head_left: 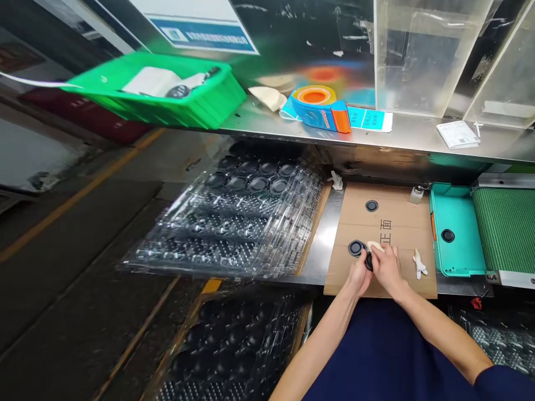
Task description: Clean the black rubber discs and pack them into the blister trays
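Close together over a cardboard sheet (355, 278), my two hands meet at a small black round part (368, 261). My left hand (358, 274) is closed around that part, its fingers wrapped at the side. My right hand (387, 268) pinches a whitish cloth (375, 245) against the same part. Two more black round parts lie on the cardboard, one (356, 248) just beyond my left hand and another (371, 206) farther up. A crumpled white scrap (419, 264) is to the right of my right hand.
A teal tray (460, 259) holding a black round part (448, 235) stands right of the cardboard, beside a green conveyor belt (507, 234). Stacked clear plastic trays (234, 223) with black parts are at left. A small bottle (417, 194), green bin (200, 111) and tape roll (315, 108) sit beyond.
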`<act>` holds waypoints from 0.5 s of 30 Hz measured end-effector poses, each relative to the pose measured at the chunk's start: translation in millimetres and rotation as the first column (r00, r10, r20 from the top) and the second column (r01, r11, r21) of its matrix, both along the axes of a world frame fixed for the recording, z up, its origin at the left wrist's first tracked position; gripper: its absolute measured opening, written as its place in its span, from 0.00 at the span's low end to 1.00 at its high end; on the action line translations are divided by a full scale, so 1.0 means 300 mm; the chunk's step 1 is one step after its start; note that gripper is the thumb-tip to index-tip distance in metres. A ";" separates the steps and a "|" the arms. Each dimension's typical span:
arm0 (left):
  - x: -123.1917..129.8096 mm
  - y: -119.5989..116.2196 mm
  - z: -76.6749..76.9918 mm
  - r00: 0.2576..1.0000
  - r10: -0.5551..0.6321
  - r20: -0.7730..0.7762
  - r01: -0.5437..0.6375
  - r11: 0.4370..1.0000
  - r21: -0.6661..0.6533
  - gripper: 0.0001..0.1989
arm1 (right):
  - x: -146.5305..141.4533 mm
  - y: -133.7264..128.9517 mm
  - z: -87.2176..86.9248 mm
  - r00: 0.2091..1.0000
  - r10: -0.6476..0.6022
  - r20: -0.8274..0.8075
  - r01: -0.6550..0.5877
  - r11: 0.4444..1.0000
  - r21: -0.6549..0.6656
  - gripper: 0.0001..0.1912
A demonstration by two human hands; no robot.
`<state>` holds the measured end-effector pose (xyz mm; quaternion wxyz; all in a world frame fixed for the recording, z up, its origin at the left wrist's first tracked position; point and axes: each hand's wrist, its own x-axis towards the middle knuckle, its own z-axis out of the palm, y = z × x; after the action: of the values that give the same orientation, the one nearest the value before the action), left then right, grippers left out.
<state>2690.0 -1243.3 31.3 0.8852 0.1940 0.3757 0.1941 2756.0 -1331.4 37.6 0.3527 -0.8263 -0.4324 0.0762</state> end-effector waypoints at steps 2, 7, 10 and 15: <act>0.015 -0.007 -0.001 0.998 -0.055 0.007 0.055 0.998 -0.021 0.20 | 0.010 -0.005 0.004 0.999 0.042 -0.007 -0.041 0.999 0.024 0.16; 0.043 -0.028 -0.005 0.997 -0.065 0.033 0.067 0.997 -0.036 0.18 | 0.043 -0.019 0.004 0.995 -0.098 0.024 0.097 0.995 0.035 0.17; 0.043 -0.019 -0.015 0.999 -0.033 0.029 0.034 0.999 -0.040 0.19 | 0.048 -0.015 -0.004 0.999 0.001 0.048 -0.001 1.000 0.007 0.15; 0.027 0.027 -0.035 1.000 0.011 -0.004 -0.012 1.000 -0.029 0.17 | 0.042 0.023 -0.008 0.996 -0.077 0.048 0.080 0.996 -0.049 0.15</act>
<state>2697.9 -1235.2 20.8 0.8860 0.1793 0.3814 0.1933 2768.7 -1324.5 35.1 0.3243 -0.8529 -0.4056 0.0540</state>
